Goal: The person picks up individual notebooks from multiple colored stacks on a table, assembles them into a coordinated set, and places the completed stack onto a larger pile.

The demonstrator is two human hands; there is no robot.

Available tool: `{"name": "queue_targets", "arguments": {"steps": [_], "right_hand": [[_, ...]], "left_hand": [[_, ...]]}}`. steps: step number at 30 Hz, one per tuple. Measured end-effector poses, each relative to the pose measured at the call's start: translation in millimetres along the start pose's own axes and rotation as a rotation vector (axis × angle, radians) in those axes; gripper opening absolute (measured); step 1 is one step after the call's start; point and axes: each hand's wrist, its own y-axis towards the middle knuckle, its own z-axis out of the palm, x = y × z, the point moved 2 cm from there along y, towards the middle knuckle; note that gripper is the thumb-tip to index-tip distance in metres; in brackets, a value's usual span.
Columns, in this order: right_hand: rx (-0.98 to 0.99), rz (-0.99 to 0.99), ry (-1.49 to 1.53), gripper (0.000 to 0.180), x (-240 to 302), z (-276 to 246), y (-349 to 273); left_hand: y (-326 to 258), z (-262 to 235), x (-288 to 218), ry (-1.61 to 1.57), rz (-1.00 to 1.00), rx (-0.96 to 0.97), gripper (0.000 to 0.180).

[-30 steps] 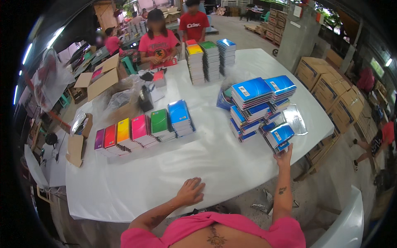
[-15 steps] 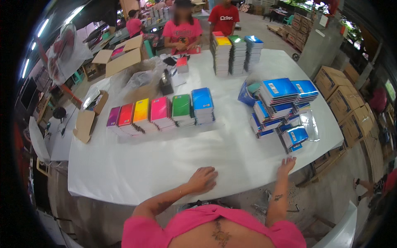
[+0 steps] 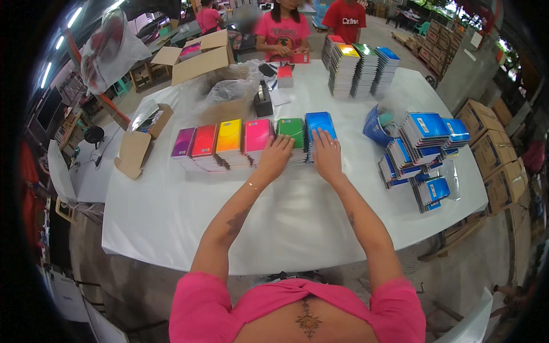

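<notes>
Six stacks of spiral notebooks stand in a row on the white table: purple [image 3: 183, 143], red [image 3: 205, 140], yellow [image 3: 230, 135], pink [image 3: 258, 135], green [image 3: 291, 130] and blue [image 3: 319, 120]. My left hand [image 3: 276, 155] reaches to the near side of the row, its fingers at the pink and green stacks and partly over the green one's edge. Against the front of the blue stack rests my right hand [image 3: 327, 155], fingers extended upward over the top cover. Neither hand is wrapped around a notebook. Both palms face away, so the exact contact underneath is hidden.
Blue notebooks [image 3: 426, 134] are piled unevenly at the right, beside a blue bin [image 3: 376, 128]. Taller notebook stacks [image 3: 360, 68] stand at the far edge. A tape dispenser [image 3: 263, 103], plastic wrap [image 3: 231, 91] and an open carton [image 3: 200, 66] lie beyond the row. Two people stand across the table.
Both my hands have moved forward from the table's near edge to the notebook row. The right one has left the area near the blue pile. The view has shifted, too.
</notes>
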Motion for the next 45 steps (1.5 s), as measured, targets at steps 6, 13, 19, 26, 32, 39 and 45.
{"name": "queue_targets", "arguments": {"steps": [6,13,19,26,32,39,45], "right_hand": [[-0.007,0.080,0.102,0.032,-7.1,-5.6,7.8],[0.055,0.053,0.040,0.027,-2.8,-1.9,20.5],[-0.131,0.442,0.580,0.023,28.2,-33.8,-6.9],[0.489,0.103,0.768,0.028,116.4,29.0,-158.3],[0.301,0.224,0.573,0.040,112.7,32.6,-110.4],[0.060,-0.222,0.140,0.046,141.2,63.4,26.0],[-0.011,-0.390,0.251,0.040,170.0,3.6,-23.2]], "left_hand": [[-0.8,-20.2,26.3,-0.189,0.064,-0.186,0.037],[12.7,-125.6,6.1,-0.530,-0.098,-0.414,0.013],[-69.4,-165.7,46.9,-0.835,-0.418,-0.135,0.021],[-167.5,-63.1,-3.7,-0.455,-0.239,0.330,0.049],[-185.2,-21.2,4.3,-0.510,-0.290,0.234,0.048],[-82.8,-60.6,132.6,0.063,-0.237,-0.126,0.046],[-96.7,-115.1,131.7,-0.061,-0.247,-0.068,0.036]]}}
